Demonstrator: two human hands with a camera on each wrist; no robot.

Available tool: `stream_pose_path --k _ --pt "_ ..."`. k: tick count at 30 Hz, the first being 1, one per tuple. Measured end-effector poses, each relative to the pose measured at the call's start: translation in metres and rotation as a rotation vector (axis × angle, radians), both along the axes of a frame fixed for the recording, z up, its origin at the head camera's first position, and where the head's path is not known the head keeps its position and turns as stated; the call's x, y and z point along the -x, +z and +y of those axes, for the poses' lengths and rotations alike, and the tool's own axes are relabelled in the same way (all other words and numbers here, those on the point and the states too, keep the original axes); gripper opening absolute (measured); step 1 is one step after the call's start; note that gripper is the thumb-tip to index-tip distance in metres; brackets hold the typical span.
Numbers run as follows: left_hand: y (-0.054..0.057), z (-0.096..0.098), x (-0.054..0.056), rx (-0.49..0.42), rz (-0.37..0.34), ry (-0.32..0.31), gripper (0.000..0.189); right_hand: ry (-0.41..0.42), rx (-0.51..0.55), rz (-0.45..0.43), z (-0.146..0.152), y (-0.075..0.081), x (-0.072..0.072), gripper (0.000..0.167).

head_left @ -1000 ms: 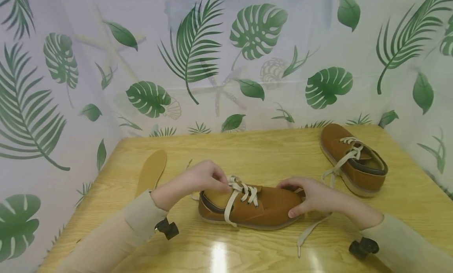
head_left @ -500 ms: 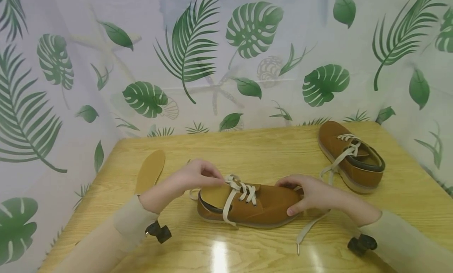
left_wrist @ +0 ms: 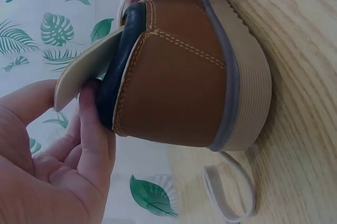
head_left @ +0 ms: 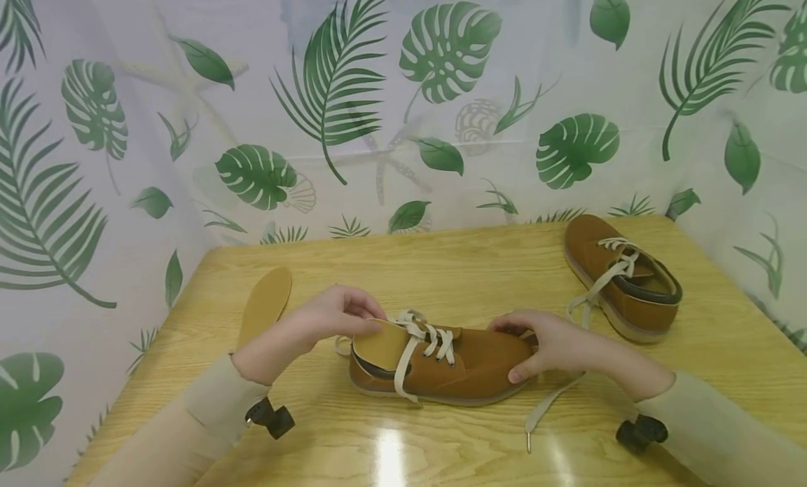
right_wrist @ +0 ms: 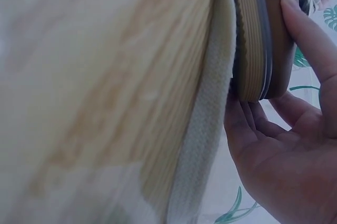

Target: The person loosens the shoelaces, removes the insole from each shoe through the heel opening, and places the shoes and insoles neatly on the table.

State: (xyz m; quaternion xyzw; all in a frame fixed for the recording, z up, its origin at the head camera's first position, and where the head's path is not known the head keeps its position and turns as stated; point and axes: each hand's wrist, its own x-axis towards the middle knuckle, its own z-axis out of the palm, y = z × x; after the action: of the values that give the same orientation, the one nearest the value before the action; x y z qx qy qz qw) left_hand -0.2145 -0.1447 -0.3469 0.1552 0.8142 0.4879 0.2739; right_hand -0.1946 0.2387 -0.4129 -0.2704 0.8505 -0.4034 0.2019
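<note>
A brown lace-up shoe (head_left: 482, 364) lies on the table with its toe to the right and its heel to the left. A tan insole (head_left: 380, 345) runs into its opening, and the heel end sticks up above the dark padded collar (left_wrist: 124, 66). My left hand (head_left: 324, 317) pinches that raised end between thumb and fingers; in the left wrist view the insole's pale underside (left_wrist: 87, 71) faces the collar. The front of the insole is hidden inside the shoe. My right hand (head_left: 555, 348) grips the toe, thumb on the near side and fingers on the far side.
A second insole (head_left: 267, 301) lies at the left, partly behind my left forearm. The matching brown shoe (head_left: 621, 280) stands at the back right with its laces loose. A loose lace end (head_left: 542, 406) trails near my right hand. Leaf-printed cloth (head_left: 378, 122) bounds the table behind.
My left hand has drawn back leftward from the laces to the heel, and the insole's heel end is now lifted above the collar. The right hand keeps its hold on the toe.
</note>
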Motion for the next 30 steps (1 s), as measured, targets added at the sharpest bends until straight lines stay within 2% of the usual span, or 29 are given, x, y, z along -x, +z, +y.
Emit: stream_pose_path --k 10,21,30 --pt "-0.004 -0.007 0.006 0.021 -0.002 0.0 0.017 0.002 0.001 -0.018 -0.002 0.003 0.0 0.079" --pt "-0.009 -0.026 0.011 0.07 -0.04 0.082 0.021 0.01 -0.002 0.001 -0.001 0.003 -0.002 0.078" --pt "-0.008 -0.034 0.011 0.053 -0.057 0.081 0.018 0.013 -0.023 0.034 -0.002 0.004 -0.002 0.077"
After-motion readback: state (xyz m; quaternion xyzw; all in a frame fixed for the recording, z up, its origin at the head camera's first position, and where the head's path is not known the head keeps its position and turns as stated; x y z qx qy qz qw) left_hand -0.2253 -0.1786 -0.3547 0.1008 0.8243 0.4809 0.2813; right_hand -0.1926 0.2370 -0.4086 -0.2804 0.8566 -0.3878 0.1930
